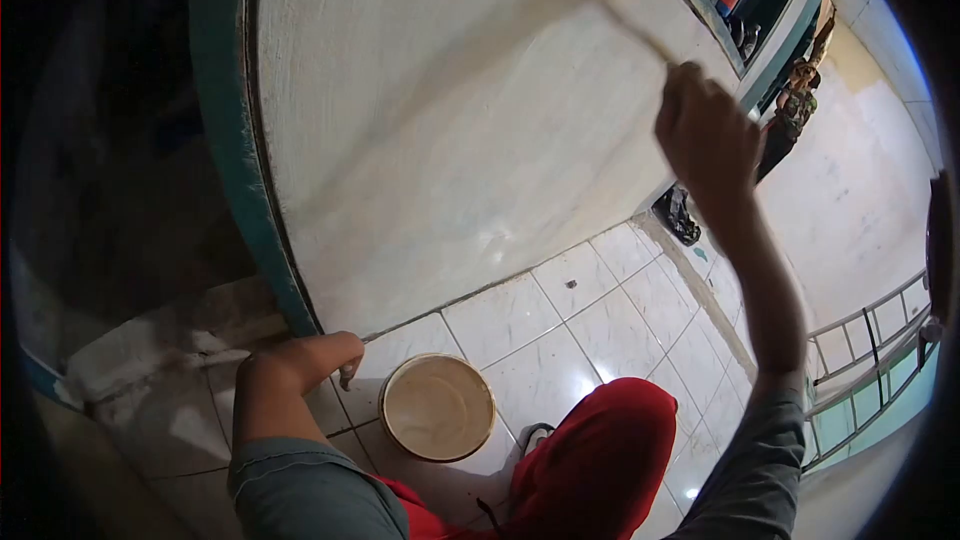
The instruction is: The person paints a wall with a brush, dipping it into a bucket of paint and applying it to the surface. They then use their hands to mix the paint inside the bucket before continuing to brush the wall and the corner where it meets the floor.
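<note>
tan brush (632,27) (motion-blurred) juts beyond right fingers (686,92)

At two o'clock we see the right hand (708,130) curled around the handle of a brush (645,35), whose blurred head lies toward one o'clock, over the pale wall (400,50); we cannot tell whether it touches. A darker band runs from there toward eight o'clock. Between six and seven we find a round bucket (438,407) with pale contents on the tiled floor (505,315), the left hand (342,352) near its rim at eight. We note red trousers (610,470) at five and a green frame (218,90) at ten.
</note>
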